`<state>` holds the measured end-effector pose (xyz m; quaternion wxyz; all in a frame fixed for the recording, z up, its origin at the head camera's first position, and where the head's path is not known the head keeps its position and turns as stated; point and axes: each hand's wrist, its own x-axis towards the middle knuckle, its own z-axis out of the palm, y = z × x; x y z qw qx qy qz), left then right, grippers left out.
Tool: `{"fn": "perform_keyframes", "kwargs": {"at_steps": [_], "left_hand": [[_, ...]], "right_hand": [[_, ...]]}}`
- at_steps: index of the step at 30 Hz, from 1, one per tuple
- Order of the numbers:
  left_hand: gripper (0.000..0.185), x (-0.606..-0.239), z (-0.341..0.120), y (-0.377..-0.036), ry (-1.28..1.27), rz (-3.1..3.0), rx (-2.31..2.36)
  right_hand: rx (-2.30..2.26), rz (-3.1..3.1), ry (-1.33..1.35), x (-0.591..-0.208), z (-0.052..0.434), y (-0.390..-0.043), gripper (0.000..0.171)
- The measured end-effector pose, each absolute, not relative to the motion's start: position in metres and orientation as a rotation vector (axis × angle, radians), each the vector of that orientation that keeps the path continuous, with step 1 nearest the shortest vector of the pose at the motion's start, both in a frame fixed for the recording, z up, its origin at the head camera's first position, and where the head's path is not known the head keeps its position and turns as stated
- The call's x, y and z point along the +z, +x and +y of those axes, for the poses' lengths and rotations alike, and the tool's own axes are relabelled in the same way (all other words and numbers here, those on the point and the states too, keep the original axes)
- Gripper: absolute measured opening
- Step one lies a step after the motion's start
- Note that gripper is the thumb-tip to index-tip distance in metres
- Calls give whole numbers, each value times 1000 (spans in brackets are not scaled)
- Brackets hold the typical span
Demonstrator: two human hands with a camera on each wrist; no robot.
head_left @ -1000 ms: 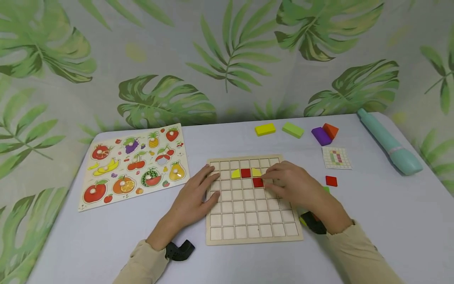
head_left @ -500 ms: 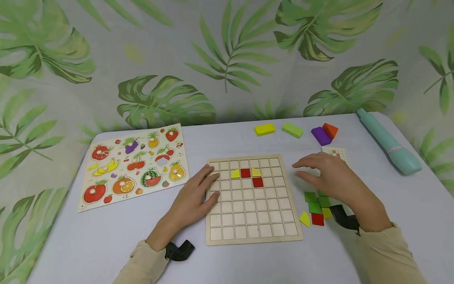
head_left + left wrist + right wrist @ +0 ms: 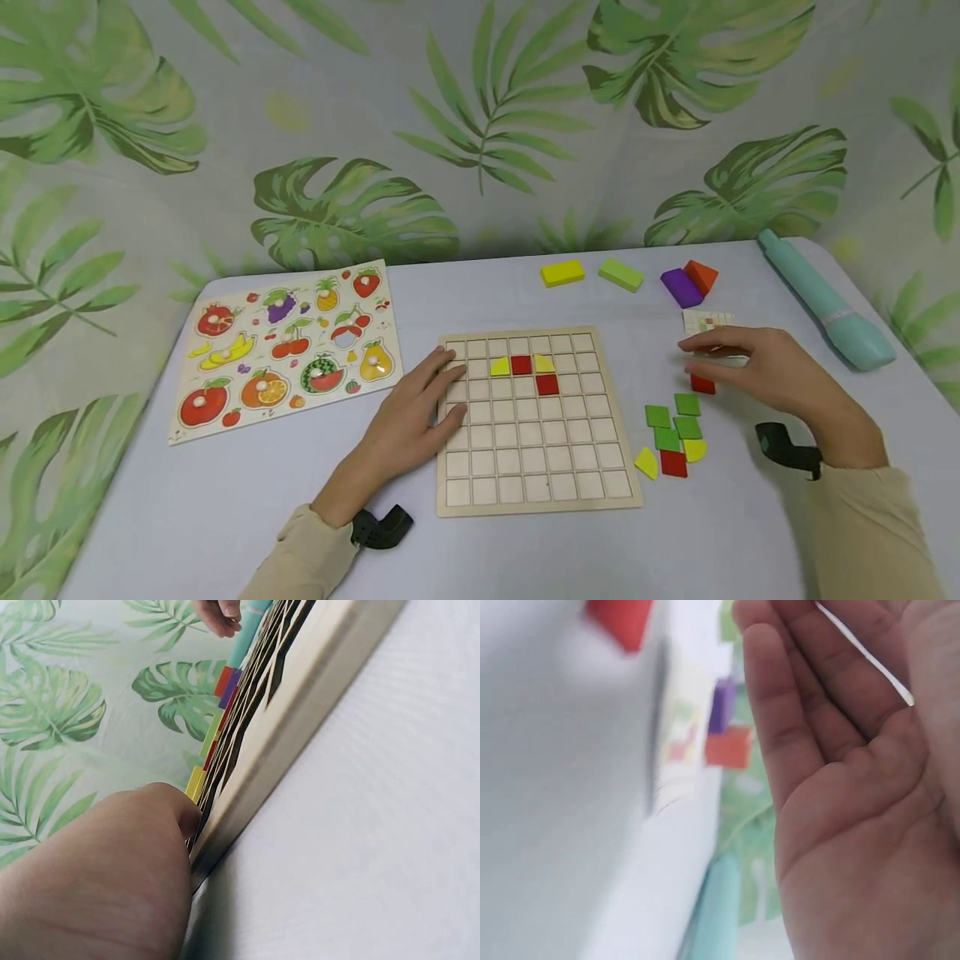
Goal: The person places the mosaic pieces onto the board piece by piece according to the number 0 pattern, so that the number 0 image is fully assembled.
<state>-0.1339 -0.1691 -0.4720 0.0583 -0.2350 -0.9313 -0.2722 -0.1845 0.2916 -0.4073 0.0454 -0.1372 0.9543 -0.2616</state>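
A wooden grid board lies in front of me with two yellow pieces and two red squares set in its upper rows. My left hand rests flat with straight fingers on the board's left edge. My right hand hovers open to the right of the board, over a loose red square and the small pattern card. Its empty palm fills the right wrist view. Loose green, red and yellow tiles lie just right of the board.
A fruit peg puzzle sits at the left. Yellow, green, purple and orange blocks line the far edge. A teal tube-shaped tool lies at the far right. A leaf-print backdrop rises behind the table.
My right hand has left the red square on the board and moved right, past the loose tiles, to hover over the lone red square. The left hand has stayed put.
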Motion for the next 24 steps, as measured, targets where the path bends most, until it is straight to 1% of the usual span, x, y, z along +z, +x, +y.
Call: {"fn": "perform_keyframes", "kwargs": {"at_steps": [6,9,16,24], "left_hand": [[52,-472,-168,-135,-724,-2821,-827],[52,-472,-168,-135,-724,-2820,-822],[53,-472,-168,-135,-724,-2824,-814],[53,-472,-170,-135,-717,-2825,-817]], "right_hand": [[-785,2794,-322,-416,309,-187,51],[-758,2776,-335,-417,316,-186,50],[-708,2783,-454,-423,324,-185,38],[-637,2782,-462,-421,312,-187,39]]}}
